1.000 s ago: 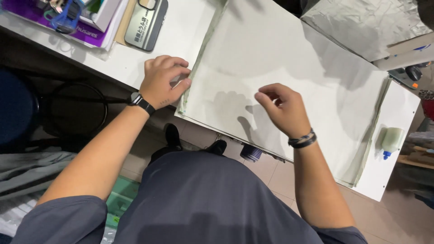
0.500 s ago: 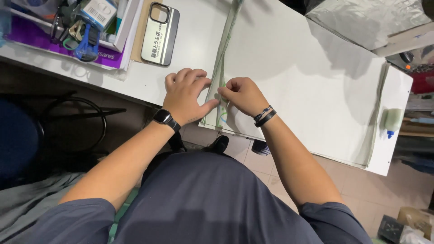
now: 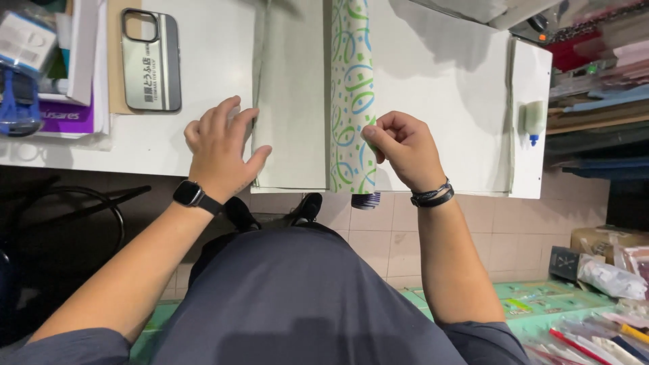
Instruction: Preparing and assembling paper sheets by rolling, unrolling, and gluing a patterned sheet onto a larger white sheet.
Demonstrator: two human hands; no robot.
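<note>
L hand [image 3: 220, 150] flat on smooth pale sheet [image 3: 291, 108]; R hand [image 3: 404, 150] pinching patterned paper fold [image 3: 351, 94].

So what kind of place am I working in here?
Probably a gift-wrapping or stationery shop counter: a sheet of wrapping paper with green and blue swirls is being folded on a white worktable, a small glue bottle stands by, and packaged goods crowd the floor.

Hidden and cut-off parts at the white table

The patterned green-and-blue wrapping paper strip [image 3: 351, 94] runs off the top edge; the right hand [image 3: 403, 150] covers its near fold, fingertips tucked from sight. The blue plastic item [image 3: 17, 94] is cropped at the left edge, and the coloured stock [image 3: 595, 74] at right is blurred.
</note>
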